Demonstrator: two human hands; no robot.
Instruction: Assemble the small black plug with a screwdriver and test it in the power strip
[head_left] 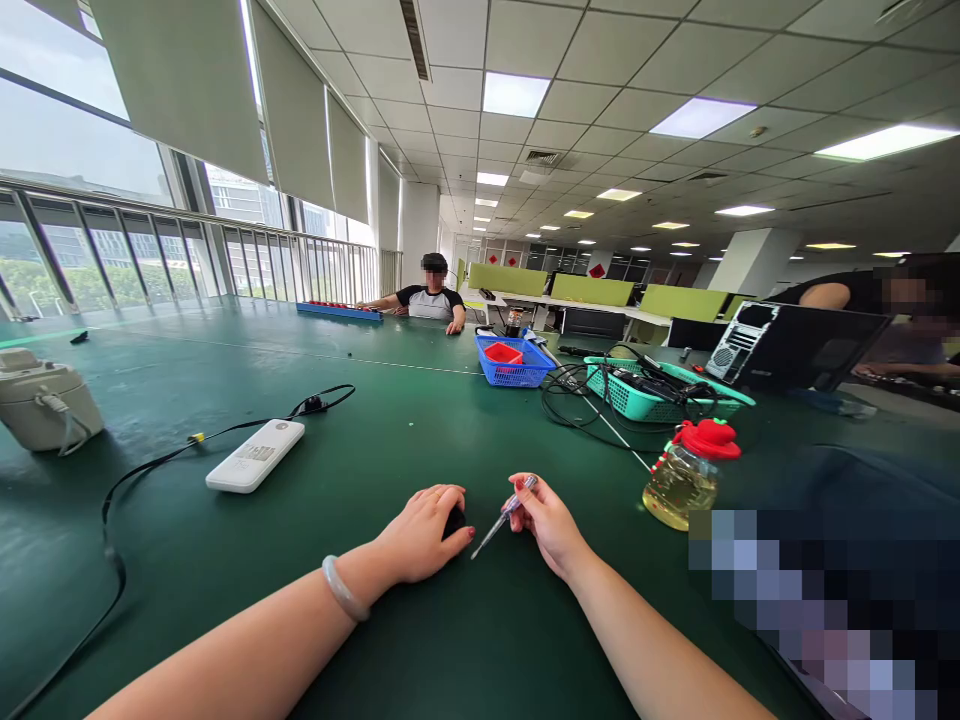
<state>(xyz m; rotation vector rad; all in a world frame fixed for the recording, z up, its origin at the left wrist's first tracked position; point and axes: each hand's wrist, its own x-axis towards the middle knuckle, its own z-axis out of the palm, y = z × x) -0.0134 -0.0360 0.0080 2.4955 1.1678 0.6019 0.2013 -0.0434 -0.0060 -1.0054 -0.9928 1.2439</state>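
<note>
My left hand [426,530], a pale bangle on its wrist, rests low over the green table with its fingers closed around a small black rounded object [453,521]. Most of that object is hidden under the fingers, so its kind cannot be made out. Between thumb and fingers, my right hand [546,520] grips a thin screwdriver [496,530] by its clear handle. The screwdriver's metal shaft slants down to the left, its tip close to the left thumb but apart from the black object.
A jar with a red lid [686,480] stands right of my hands. Beyond are a blue basket [516,372] and a teal basket [637,400] of cables. A white power bank [256,456] and black cable [112,545] lie left. One person [431,300] sits across; another is at right.
</note>
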